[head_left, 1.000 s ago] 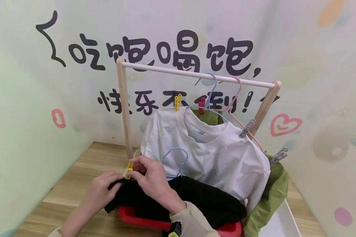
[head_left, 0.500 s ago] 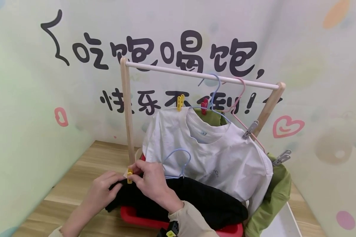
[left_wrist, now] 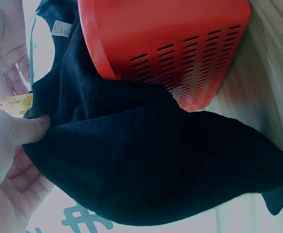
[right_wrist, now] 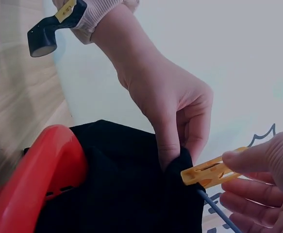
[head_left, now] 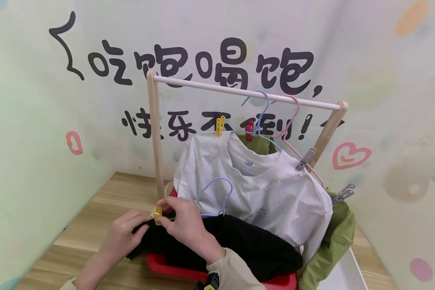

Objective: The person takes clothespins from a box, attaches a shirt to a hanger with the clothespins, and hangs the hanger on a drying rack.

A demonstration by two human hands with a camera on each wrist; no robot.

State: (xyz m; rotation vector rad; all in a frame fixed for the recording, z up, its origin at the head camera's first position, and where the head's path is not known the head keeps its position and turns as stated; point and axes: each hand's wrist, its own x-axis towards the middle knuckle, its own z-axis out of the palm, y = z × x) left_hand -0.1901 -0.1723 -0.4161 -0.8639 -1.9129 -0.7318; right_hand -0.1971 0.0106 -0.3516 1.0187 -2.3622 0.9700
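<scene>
A black shirt (head_left: 246,241) lies draped over the front of a red basket (head_left: 181,272), with a blue hanger (head_left: 231,191) inside its neckline. My left hand (head_left: 125,231) pinches the shirt's left shoulder between thumb and fingers; the sleeve hangs below it in the left wrist view. At that same shoulder, my right hand (head_left: 186,227) pinches a yellow clothespin (right_wrist: 209,172) by its handles. The clothespin's mouth sits over the cloth edge, right at the hanger's arm (right_wrist: 216,208).
Behind stands a wooden rack with a white rail (head_left: 210,85). On it hang a white T-shirt (head_left: 210,169) and a green garment (head_left: 335,225), with yellow, red and grey clothespins (head_left: 344,193) on them. A white tray (head_left: 344,270) lies at the right on the wooden table (head_left: 90,217).
The yellow clothespin has tilted and come slightly lower against the shirt's shoulder in my right hand. The blue hanger's hook shifts a little. My left hand keeps its hold.
</scene>
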